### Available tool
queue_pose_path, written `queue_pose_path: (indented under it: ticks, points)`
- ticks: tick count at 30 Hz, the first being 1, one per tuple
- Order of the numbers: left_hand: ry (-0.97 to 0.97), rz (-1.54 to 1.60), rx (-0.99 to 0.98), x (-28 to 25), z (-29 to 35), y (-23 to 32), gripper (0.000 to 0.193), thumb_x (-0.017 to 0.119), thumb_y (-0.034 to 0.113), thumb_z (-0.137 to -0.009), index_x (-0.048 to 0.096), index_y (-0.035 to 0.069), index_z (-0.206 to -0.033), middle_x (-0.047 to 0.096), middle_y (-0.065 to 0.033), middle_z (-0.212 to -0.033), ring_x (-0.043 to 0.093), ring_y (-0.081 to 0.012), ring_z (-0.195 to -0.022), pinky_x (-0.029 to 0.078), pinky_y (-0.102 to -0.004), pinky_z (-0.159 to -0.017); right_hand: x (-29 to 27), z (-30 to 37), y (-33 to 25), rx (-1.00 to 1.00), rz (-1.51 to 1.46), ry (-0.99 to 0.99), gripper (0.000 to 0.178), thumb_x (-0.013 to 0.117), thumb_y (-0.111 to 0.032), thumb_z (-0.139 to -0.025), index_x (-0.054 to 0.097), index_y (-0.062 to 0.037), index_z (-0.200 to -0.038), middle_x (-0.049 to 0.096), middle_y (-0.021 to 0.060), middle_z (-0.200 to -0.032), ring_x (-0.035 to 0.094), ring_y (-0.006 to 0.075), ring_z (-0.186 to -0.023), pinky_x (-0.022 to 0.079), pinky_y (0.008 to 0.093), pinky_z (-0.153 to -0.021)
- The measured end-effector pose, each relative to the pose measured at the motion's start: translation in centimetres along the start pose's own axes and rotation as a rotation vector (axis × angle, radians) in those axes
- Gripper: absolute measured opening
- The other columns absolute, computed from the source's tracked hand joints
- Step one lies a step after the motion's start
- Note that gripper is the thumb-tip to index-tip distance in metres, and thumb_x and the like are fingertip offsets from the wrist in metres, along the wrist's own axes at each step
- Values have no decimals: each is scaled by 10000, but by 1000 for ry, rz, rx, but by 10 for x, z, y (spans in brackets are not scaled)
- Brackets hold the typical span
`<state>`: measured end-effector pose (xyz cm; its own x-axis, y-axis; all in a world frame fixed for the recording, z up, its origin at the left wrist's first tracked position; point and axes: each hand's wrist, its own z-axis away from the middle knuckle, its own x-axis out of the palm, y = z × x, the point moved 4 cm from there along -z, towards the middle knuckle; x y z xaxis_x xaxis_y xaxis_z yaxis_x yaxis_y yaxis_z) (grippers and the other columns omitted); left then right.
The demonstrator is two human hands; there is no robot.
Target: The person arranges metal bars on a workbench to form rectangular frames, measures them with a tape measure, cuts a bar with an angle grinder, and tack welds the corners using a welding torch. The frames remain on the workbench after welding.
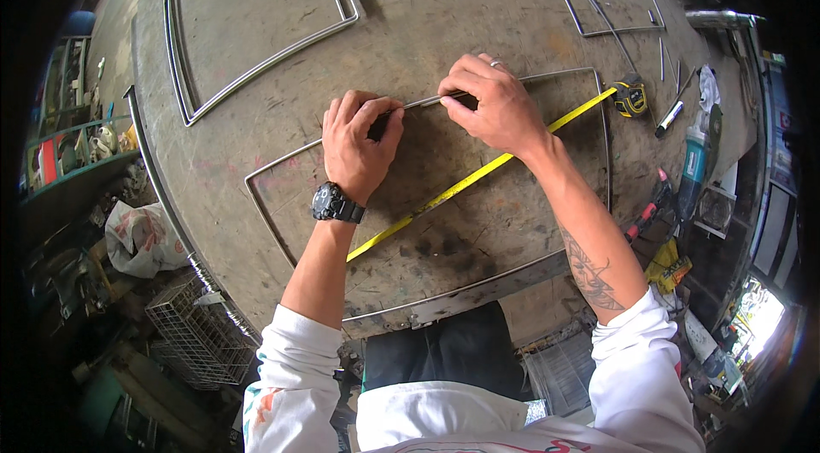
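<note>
A rectangular frame of thin bent metal rod (424, 101) lies on the worn brown worktable (410, 17) in front of me. My left hand (357, 137), with a black watch on its wrist, pinches the frame's far side left of the middle. Farther right on that same side, the fingers of my right hand (494, 103) close on the rod. A yellow tape measure blade (461, 184) runs slantwise across the frame, under my right forearm. Its black and yellow case (630, 96) sits just outside the frame's right corner. My palms hide short stretches of rod.
Other bent rod frames lie at the far left (265, 62) and far right (628, 29). Along the right edge are a marker (669, 120), a teal power tool (693, 158) and a red-handled tool (649, 207). A wire crate (201, 329) stands below the table's left edge.
</note>
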<state>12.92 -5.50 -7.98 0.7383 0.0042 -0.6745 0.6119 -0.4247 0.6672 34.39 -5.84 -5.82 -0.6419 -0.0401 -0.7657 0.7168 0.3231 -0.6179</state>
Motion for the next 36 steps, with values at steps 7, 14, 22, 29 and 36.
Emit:
queue_pose_path:
  ticks: [7, 14, 22, 29, 36]
  points:
    - [3, 3, 3, 0, 0, -1, 107, 805, 152, -853, 780, 135, -956, 667, -27, -954, 601, -259, -885, 476, -392, -821, 1, 0, -1, -12, 9, 14, 88, 767, -124, -854, 707, -78, -901, 680, 46, -963, 661, 280, -948, 530, 424, -907]
    - [-9, -12, -6, 0, 0, -1, 109, 807, 155, -850, 786, 134, -954, 666, -30, -955, 599, -262, -888, 474, -390, -826, -41, 23, -11, 63, -87, 241, 168, 798, -92, -836, 745, -59, -992, 701, 81, -1022, 698, 272, -983, 550, 389, -885]
    - [-8, -38, -33, -5, 4, 0, 109, 801, 145, -851, 789, 134, -959, 669, -41, -958, 604, -273, -895, 479, -399, -819, -238, 180, 76, 500, 446, 607, 198, 751, -152, -982, 769, -45, -1147, 737, 80, -1135, 696, 206, -1041, 540, 347, -950]
    - [-20, -15, -23, 1, 0, 3, 114, 803, 138, -844, 785, 124, -956, 677, -50, -965, 616, -279, -903, 494, -402, -841, -383, 389, 293, 1206, 165, 430, 917, 829, -497, -863, 510, 66, -1513, 552, 234, -1514, 532, 311, -1386, 362, 431, -1189]
    - [-37, -64, -27, -6, -2, 2, 108, 806, 139, -844, 787, 114, -947, 686, -50, -971, 628, -272, -917, 500, -400, -851, -348, 365, 340, 1348, -122, 224, 678, 856, -379, -854, 649, 33, -1352, 686, 91, -1246, 627, 220, -1117, 450, 350, -1020]
